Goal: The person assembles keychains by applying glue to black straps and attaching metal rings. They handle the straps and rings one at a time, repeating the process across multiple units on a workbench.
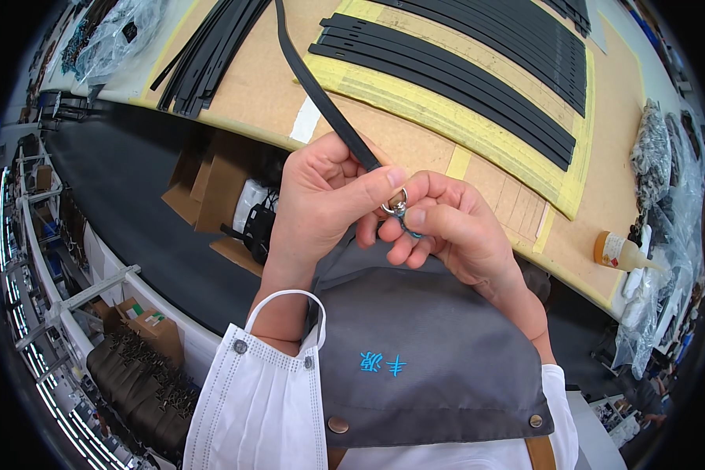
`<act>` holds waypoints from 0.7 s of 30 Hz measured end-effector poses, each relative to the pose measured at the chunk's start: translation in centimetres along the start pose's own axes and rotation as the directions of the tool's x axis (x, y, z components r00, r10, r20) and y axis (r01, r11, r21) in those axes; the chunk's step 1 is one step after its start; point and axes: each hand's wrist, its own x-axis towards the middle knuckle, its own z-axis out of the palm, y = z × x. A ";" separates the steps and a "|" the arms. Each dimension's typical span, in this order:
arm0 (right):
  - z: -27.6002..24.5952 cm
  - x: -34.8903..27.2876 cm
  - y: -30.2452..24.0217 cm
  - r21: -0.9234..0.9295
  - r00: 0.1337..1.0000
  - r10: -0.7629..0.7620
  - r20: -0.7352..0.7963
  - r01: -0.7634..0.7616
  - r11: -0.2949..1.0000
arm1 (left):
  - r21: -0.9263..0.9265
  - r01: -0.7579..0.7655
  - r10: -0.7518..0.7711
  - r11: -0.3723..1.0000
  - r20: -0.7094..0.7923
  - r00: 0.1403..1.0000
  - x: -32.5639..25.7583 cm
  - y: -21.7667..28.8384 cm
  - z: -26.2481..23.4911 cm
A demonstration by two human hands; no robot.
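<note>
My left hand (329,184) pinches the end of a long black strap (321,98), which runs up and back over the table edge. Just past its fingertips sits a silver metal swivel clasp (397,205) with a ring at its top. My right hand (450,223) closes thumb and fingers on the lower part of that clasp, where a bluish glint shows. Both hands meet in front of my grey apron (439,337). Whether the strap passes through the ring is hidden by the left thumb.
On the table (235,86) a yellow-taped board (560,184) carries rows of black straps (446,74). More loose straps (215,47) lie at the left. A glue bottle (619,252) lies near plastic bags (654,157) at the right. A cardboard box (211,184) sits below the table edge.
</note>
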 end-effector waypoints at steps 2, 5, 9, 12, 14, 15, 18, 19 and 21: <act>0.0 -0.1 0.0 -0.019 1.000 -0.011 -0.002 0.011 1.000 | -0.004 0.003 -0.002 1.000 0.028 1.000 0.0 -0.1 -0.2; 0.1 -0.1 0.0 -0.027 1.000 -0.017 0.000 0.017 0.999 | -0.001 -0.001 0.001 1.000 0.030 1.000 0.0 -0.1 -0.3; 0.3 -0.2 0.0 -0.042 1.000 -0.010 -0.006 0.010 0.999 | 0.008 -0.013 0.013 1.000 -0.021 1.000 -0.1 0.0 0.2; 0.4 -0.2 0.0 -0.047 1.000 -0.009 -0.008 0.009 0.999 | -0.003 -0.004 0.004 1.000 0.003 1.000 -0.2 0.1 -0.1; 0.3 -0.2 0.1 -0.049 1.000 -0.009 -0.012 0.008 0.999 | -0.009 0.001 -0.001 1.000 0.028 1.000 -0.3 -0.1 -0.6; 0.4 -0.2 0.1 -0.046 1.000 -0.016 -0.006 0.016 0.999 | -0.010 -0.001 0.001 1.000 0.029 1.000 -0.3 -0.3 -0.7; 0.5 -0.2 0.0 -0.034 1.000 -0.028 0.002 0.028 0.999 | 0.003 -0.019 0.019 1.000 -0.019 1.000 -0.3 -0.4 -0.4; 0.5 -0.2 0.0 -0.031 1.000 -0.025 -0.002 0.025 0.999 | 0.010 -0.027 0.028 1.000 -0.043 0.999 -0.2 -0.5 -0.3; 0.4 -0.2 0.1 -0.019 1.000 -0.026 -0.013 0.026 0.999 | 0.036 -0.020 0.021 0.999 -0.028 0.999 -0.3 -0.6 -0.6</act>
